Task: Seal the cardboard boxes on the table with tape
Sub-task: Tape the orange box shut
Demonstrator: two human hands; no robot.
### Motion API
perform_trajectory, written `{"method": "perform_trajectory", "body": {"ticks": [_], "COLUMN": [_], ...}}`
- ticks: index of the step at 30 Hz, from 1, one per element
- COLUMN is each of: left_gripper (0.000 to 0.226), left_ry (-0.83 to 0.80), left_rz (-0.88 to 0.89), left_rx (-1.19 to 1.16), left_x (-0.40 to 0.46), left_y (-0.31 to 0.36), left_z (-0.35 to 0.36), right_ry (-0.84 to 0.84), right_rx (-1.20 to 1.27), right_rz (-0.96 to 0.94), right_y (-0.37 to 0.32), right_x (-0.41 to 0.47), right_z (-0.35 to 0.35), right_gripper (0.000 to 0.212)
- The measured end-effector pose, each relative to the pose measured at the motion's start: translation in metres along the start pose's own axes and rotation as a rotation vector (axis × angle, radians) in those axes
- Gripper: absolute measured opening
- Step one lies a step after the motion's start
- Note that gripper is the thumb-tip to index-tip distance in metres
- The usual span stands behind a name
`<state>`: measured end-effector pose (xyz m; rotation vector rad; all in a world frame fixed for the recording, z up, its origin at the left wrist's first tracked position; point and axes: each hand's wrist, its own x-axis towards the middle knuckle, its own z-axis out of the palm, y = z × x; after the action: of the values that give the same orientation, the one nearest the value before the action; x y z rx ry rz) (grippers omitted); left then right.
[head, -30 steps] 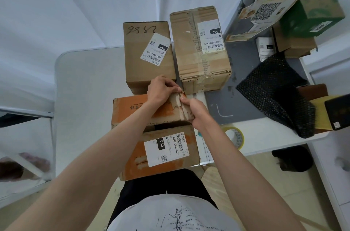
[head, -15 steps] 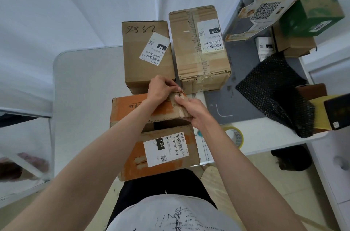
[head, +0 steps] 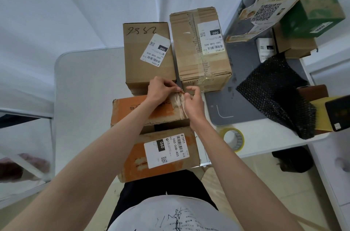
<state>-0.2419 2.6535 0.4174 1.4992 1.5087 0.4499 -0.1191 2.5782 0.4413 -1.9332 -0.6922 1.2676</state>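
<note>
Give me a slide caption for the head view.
Both hands pinch tape on the orange box.

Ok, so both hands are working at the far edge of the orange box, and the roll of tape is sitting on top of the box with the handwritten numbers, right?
Not quite. The head view shows the roll of tape lying on the white table, to the right of the orange box, not on the box with the handwritten numbers. The rest holds: the left hand and right hand both work at the orange box's far edge.
</note>
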Motion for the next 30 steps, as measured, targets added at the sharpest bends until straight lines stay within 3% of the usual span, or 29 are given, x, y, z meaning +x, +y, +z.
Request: {"method": "perform_trajectory", "body": {"ticks": [9, 12, 16, 18, 21, 25, 30], "left_gripper": [0.007, 0.01, 0.031, 0.025, 0.012, 0.015, 0.037], "left_ry": [-0.011, -0.014, -0.026, -0.034, -0.057, -0.142, -0.297], "left_rz": [-0.029, -0.046, -0.104, -0.095, -0.003, 0.225, 0.291], "left_rx": [0.044, 0.053, 0.022, 0.017, -0.002, 0.043, 0.365], "left_x": [0.001, 0.003, 0.003, 0.002, -0.001, -0.009, -0.015], "left_y": [0.001, 0.002, 0.002, 0.002, 0.0, -0.01, -0.022], "left_z": [0.005, 0.005, 0.003, 0.002, -0.004, -0.012, -0.015], "right_ry": [0.024, 0.005, -0.032, -0.05, -0.064, -0.156, -0.183], "right_rx": [-0.07, -0.002, 0.122, 0.212, 0.267, 0.29, 0.274], "right_rz": [0.03, 0.075, 0.146, 0.176, 0.194, 0.201, 0.195], "right_y": [0.008, 0.006, 0.01, 0.011, 0.011, 0.012, 0.016], "right_x": [0.008, 0.009, 0.007, 0.006, 0.005, 0.006, 0.008], "right_z": [0.001, 0.0, 0.0, -0.001, -0.002, -0.007, -0.009], "right_gripper": [0.018, 0.012, 0.022, 0.026, 0.032, 0.046, 0.044]}}
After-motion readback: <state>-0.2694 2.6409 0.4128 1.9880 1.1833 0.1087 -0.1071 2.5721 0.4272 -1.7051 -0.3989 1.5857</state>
